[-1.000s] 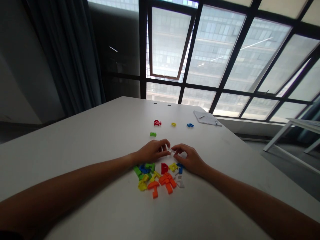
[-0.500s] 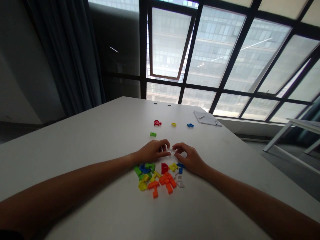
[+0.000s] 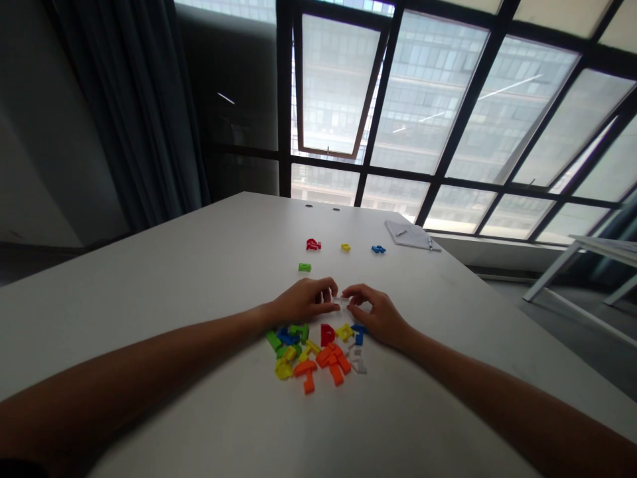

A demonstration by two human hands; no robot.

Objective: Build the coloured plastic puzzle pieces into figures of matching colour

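Presently, your left hand (image 3: 308, 297) and right hand (image 3: 378, 313) face each other above the table (image 3: 199, 279), a white piece (image 3: 341, 299) between them. Left grip: fingers and thumb closed on its left end. Right grip: closed likewise on its right end. Piece reads slim and pale; exact profile too small to tell, as is any contact with the smooth, matt white top.

Nearer you, a loose heap of plastic-looking pieces: orange bars (image 3: 333, 358) overlapping, an orange T-shape (image 3: 305, 373) with a domed head, a red block (image 3: 327, 334), a notched yellow piece (image 3: 344, 332), whitish pieces (image 3: 358, 362) at its right edge. Beyond your hands: a rectangular green block (image 3: 304, 267); farther, irregular red (image 3: 313, 245), yellow and blue shapes in a row; paper (image 3: 408, 234), flat, at far right.
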